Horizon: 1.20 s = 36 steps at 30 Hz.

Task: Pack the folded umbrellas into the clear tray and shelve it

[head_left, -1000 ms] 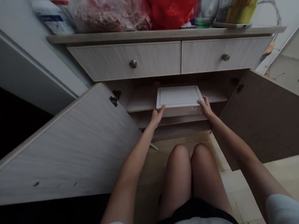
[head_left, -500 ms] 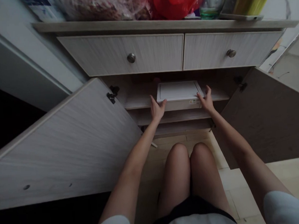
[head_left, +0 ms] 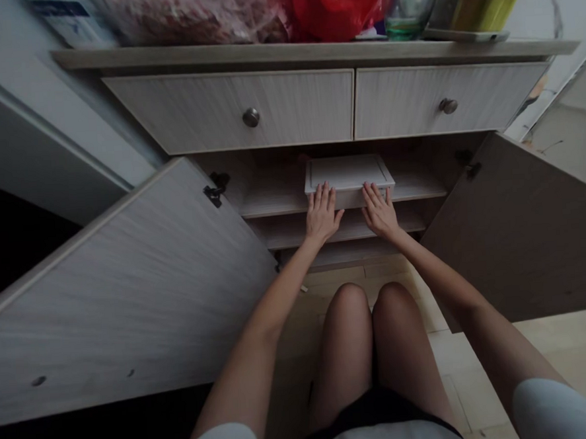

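Note:
A flat white box [head_left: 347, 172] lies on the upper shelf [head_left: 272, 201] inside an open wooden cabinet. My left hand [head_left: 322, 212] is open, fingers stretched flat against the box's front edge on its left. My right hand [head_left: 380, 209] is open too, fingers pressed flat against the front edge on its right. Neither hand wraps around the box. My bare knees [head_left: 370, 301] are below, in front of the cabinet.
Both cabinet doors stand wide open, the left door [head_left: 118, 290] and the right door [head_left: 516, 226]. Two drawers with round knobs [head_left: 251, 117] sit above. On top are a red bag [head_left: 339, 5], a plastic bag, a glass [head_left: 409, 7]. A lower shelf [head_left: 284, 230] shows beneath.
My hands left the box's sides and came together on its front edge, fingers flat. The box has slid farther back onto the shelf.

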{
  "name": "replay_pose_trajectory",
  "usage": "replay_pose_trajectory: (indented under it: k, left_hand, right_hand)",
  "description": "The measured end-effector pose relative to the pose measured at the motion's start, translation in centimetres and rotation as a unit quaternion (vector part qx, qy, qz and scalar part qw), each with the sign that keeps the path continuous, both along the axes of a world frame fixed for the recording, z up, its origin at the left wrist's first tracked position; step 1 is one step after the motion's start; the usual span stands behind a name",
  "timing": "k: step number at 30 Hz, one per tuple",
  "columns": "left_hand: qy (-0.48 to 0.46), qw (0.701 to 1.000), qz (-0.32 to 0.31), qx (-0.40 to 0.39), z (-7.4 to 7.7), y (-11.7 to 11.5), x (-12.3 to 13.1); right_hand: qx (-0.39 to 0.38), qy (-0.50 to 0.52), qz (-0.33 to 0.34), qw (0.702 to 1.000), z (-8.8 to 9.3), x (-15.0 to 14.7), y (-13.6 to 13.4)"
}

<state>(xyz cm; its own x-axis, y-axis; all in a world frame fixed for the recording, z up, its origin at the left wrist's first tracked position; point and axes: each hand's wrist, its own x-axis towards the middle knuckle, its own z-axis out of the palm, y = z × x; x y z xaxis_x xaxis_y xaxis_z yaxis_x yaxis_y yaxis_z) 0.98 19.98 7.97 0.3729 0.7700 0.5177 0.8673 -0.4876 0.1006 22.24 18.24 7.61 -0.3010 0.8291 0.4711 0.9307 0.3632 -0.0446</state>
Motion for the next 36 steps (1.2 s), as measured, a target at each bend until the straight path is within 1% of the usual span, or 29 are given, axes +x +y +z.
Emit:
replay_pose_trajectory:
  k: [6, 9, 14, 22, 29, 36]
  left_hand:
    - [0.002, 1.0, 0.006, -0.027, 0.8, 2.8, 0.3]
    - [0.001, 0.999, 0.018, -0.032, 1.1, 4.1, 0.7]
    - [-0.018, 0.999, 0.019, -0.038, 1.4, 6.3, 1.2]
    - [-0.026, 0.998, 0.009, -0.056, 1.5, 9.8, 1.0]
    - [-0.011, 0.997, 0.013, -0.08, 1.9, 11.9, 1.0]
    - [-0.021, 0.996, 0.002, -0.089, 1.8, 13.8, 0.8]
  right_hand:
    - [-0.024, 0.013, -0.01, 1.0, 0.6, -0.2, 3.0]
    - [-0.036, 0.015, -0.009, 0.999, 0.9, -0.1, 4.8]
    - [-0.07, 0.013, -0.01, 0.997, 1.8, 0.3, 7.3]
    - [-0.111, 0.006, -0.012, 0.994, 2.7, 0.4, 10.1]
    - [-0.143, -0.011, -0.032, 0.989, 3.3, 0.0, 12.0]
    - [-0.148, -0.006, -0.027, 0.989, 3.2, 0.2, 13.9]
